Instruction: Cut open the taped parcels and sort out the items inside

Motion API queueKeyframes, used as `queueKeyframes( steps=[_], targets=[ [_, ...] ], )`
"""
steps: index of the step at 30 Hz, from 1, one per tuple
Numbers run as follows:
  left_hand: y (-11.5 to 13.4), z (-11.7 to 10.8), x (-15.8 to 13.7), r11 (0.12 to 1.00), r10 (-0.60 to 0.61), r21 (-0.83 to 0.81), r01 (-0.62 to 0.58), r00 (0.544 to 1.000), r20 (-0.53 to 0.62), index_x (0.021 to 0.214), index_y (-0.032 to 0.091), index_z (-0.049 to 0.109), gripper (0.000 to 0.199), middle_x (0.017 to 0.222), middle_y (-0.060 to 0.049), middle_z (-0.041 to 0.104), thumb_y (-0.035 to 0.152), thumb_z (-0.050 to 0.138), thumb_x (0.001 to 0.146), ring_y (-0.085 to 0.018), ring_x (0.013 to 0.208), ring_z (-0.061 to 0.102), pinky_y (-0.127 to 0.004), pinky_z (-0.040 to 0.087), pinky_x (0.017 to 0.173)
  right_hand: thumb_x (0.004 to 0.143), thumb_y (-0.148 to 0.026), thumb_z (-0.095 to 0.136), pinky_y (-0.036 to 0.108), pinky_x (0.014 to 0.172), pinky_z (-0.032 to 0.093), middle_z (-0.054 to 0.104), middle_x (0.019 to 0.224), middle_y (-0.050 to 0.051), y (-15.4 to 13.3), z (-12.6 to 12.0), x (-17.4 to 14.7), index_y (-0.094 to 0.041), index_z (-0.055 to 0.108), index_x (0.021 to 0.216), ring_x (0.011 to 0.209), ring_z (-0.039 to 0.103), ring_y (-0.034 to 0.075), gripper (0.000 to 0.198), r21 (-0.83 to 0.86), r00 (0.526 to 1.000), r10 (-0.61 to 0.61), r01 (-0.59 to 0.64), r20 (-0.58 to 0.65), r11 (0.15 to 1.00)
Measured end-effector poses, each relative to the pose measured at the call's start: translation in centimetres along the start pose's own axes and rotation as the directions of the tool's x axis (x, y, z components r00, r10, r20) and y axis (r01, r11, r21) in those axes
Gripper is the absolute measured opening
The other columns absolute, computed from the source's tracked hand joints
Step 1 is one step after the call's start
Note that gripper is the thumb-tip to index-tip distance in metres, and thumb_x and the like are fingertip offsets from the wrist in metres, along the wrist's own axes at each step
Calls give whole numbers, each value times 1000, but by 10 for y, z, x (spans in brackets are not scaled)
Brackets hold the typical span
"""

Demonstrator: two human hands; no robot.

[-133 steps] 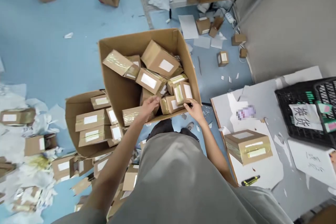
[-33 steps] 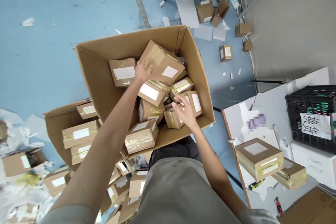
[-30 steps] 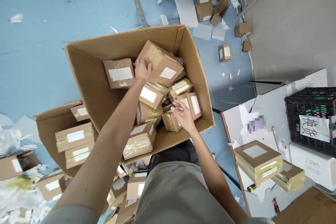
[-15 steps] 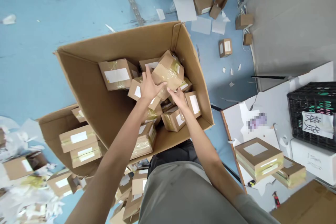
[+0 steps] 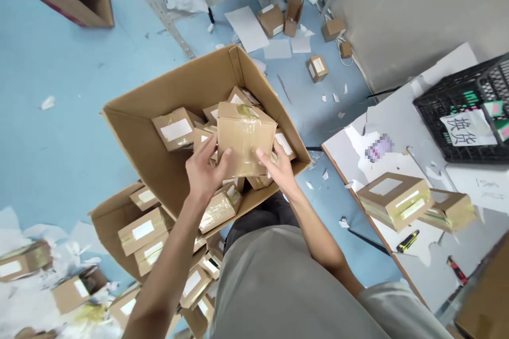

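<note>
A small brown cardboard box [image 5: 247,140], sealed with clear tape, is held between my two hands above a large open carton [image 5: 159,82]. My left hand [image 5: 203,172] grips its left side, fingers against the edge and thumb near the lower left corner. On the other side, my right hand [image 5: 281,169] has its thumb on the front face and the fingers behind, partly hidden. Below and around it in the carton lie several taped boxes, among them one with a white label [image 5: 175,130] at the left and a tape-wrapped one [image 5: 220,207] near my body.
A second open carton [image 5: 104,217] with stacked boxes stands at lower left, beside scattered paper. At right, a white table [image 5: 431,246] bears two boxes, a black crate [image 5: 445,111], a yellow-black cutter [image 5: 407,241] and a red-black tool [image 5: 457,270]. Small boxes and paper scraps litter the blue floor.
The small box has come up out of the pile toward me and turned more upright in both hands. My view has shifted, showing more shelf at the top and more table at the right.
</note>
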State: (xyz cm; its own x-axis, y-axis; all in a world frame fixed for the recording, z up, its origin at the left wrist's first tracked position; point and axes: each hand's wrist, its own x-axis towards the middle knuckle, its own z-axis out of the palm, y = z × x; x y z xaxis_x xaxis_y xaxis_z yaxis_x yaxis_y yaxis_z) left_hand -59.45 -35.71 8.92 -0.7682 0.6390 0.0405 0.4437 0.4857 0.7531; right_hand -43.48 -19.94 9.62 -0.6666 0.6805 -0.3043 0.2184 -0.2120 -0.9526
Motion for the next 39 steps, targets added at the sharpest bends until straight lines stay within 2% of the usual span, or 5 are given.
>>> queueKeyframes(
  steps=[13,18,29,34,39],
  targets=[
    [213,81,-132,829,543,-126,-545,838,-56,179,33,49,77,163,-19,65,37,77,108,-38,147,72,-54,70,116,91,-76,91,44,96,78,37,188,10,-74,-177,-204,-46,23,190,156,62,37,124,-219,825,-357,287,-438,933],
    [322,179,-194,730,644,-351,-587,762,66,185,32,35,83,169,-22,56,40,73,111,-38,156,65,-49,69,117,90,-75,92,52,99,78,31,190,10,-71,-287,-304,-46,15,191,167,49,43,130,-417,588,-491,269,-643,868],
    [488,387,-337,331,922,-637,-696,383,61,186,26,27,74,178,-23,52,35,59,120,-35,170,53,-51,55,134,100,-79,71,46,83,75,29,183,19,22,-491,-450,-39,16,189,135,68,32,112,-603,36,-603,-13,-797,797],
    [510,480,-351,380,923,-657,-652,312,224,182,18,30,69,180,-26,51,35,54,119,-35,172,49,-55,47,141,101,-79,66,45,95,71,30,182,24,72,-571,-442,-30,18,186,145,64,33,109,-478,-14,-479,-43,-878,878],
    [497,535,-349,580,781,-512,-633,254,570,169,6,52,63,173,-30,59,8,52,106,-39,163,60,-59,52,136,101,-76,64,53,122,62,48,177,30,134,-620,-424,-12,41,174,159,58,35,100,-158,152,-150,-41,-977,987]
  ],
)
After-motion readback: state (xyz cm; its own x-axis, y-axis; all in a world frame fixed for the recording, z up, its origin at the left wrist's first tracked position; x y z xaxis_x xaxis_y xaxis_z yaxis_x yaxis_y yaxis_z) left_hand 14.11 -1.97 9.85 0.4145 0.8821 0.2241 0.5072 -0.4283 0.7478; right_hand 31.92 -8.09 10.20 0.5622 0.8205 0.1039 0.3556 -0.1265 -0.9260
